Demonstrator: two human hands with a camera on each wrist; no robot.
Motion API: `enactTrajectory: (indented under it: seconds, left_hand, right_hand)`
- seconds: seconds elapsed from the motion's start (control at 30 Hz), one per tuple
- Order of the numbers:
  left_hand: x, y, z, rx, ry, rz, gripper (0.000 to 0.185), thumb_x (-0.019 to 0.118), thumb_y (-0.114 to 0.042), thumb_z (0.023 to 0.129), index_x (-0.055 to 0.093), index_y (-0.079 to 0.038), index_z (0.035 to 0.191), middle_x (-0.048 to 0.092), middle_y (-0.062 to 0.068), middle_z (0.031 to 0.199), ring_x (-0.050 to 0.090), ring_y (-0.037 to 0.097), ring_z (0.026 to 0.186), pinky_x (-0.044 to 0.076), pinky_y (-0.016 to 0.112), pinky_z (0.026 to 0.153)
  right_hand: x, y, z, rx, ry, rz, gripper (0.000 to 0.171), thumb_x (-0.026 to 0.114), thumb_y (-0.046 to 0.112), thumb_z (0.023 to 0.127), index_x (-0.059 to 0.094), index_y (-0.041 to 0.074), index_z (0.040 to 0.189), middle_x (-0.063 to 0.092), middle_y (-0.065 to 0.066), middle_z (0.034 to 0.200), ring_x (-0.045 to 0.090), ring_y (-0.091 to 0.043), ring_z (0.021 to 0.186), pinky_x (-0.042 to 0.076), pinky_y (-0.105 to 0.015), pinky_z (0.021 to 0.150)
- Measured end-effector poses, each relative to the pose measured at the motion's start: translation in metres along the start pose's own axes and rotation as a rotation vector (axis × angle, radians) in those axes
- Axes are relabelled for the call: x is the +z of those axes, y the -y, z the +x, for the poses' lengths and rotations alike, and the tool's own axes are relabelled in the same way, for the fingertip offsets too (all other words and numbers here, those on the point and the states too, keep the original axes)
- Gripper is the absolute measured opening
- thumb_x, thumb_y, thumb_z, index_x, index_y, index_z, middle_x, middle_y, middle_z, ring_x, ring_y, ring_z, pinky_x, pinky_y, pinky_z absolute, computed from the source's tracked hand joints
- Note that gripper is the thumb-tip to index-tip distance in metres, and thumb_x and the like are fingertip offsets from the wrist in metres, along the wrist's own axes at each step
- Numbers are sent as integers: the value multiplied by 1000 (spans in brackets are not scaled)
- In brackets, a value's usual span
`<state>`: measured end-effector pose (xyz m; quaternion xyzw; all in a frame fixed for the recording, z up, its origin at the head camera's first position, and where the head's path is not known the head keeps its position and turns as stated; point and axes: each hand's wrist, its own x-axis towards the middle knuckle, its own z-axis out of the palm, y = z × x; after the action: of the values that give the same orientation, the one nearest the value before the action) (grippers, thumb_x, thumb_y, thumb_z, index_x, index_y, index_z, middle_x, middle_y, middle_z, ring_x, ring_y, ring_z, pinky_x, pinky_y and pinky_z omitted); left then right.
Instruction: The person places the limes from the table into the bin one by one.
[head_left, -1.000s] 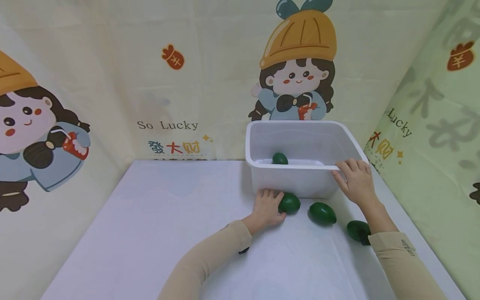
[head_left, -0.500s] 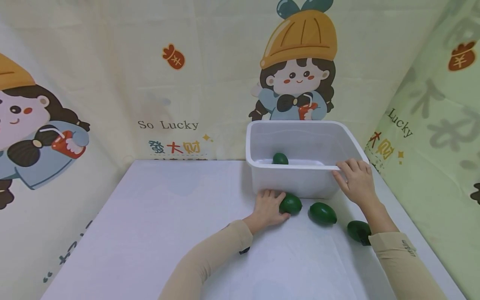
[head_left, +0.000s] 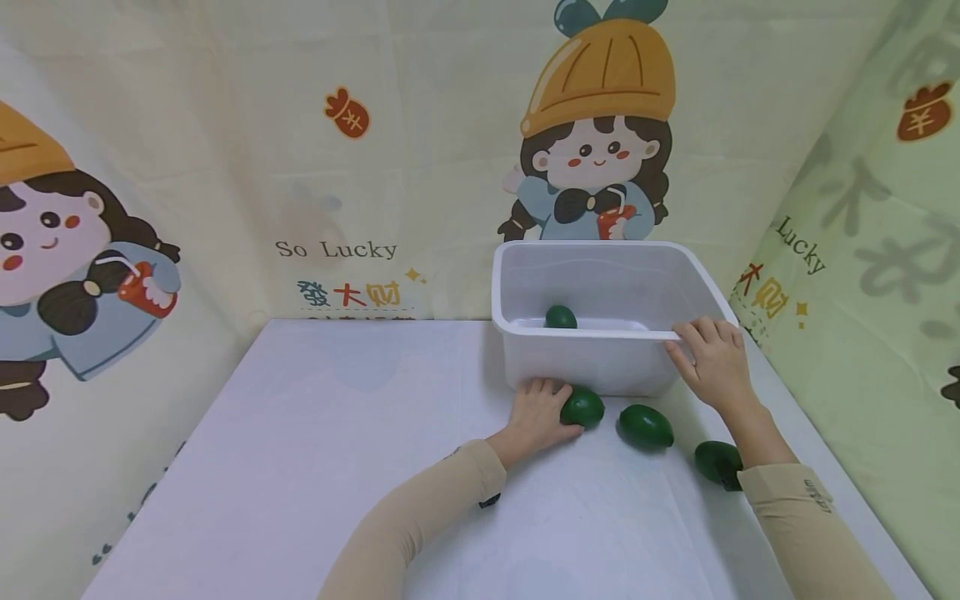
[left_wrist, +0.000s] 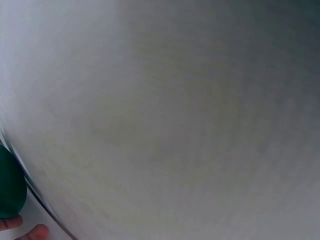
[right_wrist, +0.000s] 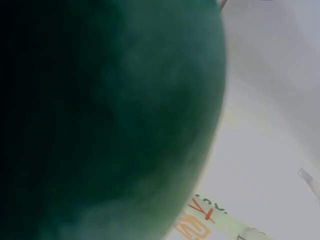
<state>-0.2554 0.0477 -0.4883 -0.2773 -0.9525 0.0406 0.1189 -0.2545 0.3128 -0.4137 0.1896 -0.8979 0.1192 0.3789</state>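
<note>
Against the front wall of a white plastic bin (head_left: 581, 360), my left hand (head_left: 534, 417) holds a green lime (head_left: 582, 407), thumb on the near side and fingers on the far side. The left wrist view catches that lime (left_wrist: 11, 185) and some fingertips (left_wrist: 35, 233) at its lower left edge. My right hand (head_left: 712, 360) grips the bin's near rim at the right corner, fingers hooked over it. Between the hands lies a second lime (head_left: 645, 427) on the table. A third lime (head_left: 716, 461) sits beside my right wrist, partly covered, and fills much of the right wrist view.
Inside the bin is one more lime (head_left: 560, 317), its lower part cut off by the rim. The white table (head_left: 360, 417) meets a printed cloth backdrop (head_left: 420, 167) behind and at both sides. The bin stands at the table's far right.
The left hand and its lime have shifted very slightly to the right along the bin's front. The right hand, bin and other limes stay where they were.
</note>
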Motion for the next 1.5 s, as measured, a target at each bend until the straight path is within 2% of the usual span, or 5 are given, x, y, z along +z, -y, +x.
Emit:
enactTrajectory:
  seconds: [0.63, 0.9, 1.1, 1.37, 1.5]
  left_hand:
    - [1, 1, -1, 18, -52, 14, 63, 48, -70, 76, 52, -26, 121, 52, -4, 110, 46, 14, 100, 37, 31, 81]
    - [0, 2, -2, 44, -125, 49, 60, 47, -72, 75, 54, -27, 114, 50, -5, 103, 45, 12, 95, 36, 28, 78]
    - [-3, 2, -4, 66, -165, 71, 60, 46, -73, 74, 53, -27, 112, 51, -6, 103, 46, 11, 95, 35, 27, 77]
    - [-9, 5, -5, 66, -154, 28, 61, 48, -72, 74, 53, -26, 113, 50, -6, 104, 46, 12, 96, 36, 28, 77]
    - [-12, 7, -7, 76, -193, 40, 61, 49, -73, 73, 53, -26, 111, 50, -5, 103, 46, 12, 95, 35, 29, 78]
  right_hand:
    - [1, -1, -1, 7, 12, -10, 68, 18, 61, 92, 52, 3, 101, 45, -18, 94, 38, -38, 94, 23, -53, 80]
    - [1, -2, -1, -4, 5, -4, 66, 19, 61, 92, 52, 4, 100, 45, -18, 93, 37, -39, 93, 23, -53, 80]
    - [1, -2, -1, -5, 4, -8, 67, 19, 61, 92, 52, 4, 100, 45, -18, 94, 37, -39, 94, 23, -53, 80]
    - [1, -1, -1, -2, 5, -8, 67, 18, 61, 92, 51, 3, 100, 45, -18, 94, 38, -38, 93, 23, -53, 80]
    - [1, -1, -1, 1, 13, -12, 67, 18, 61, 92, 51, 4, 100, 45, -18, 95, 37, -38, 94, 23, -53, 81]
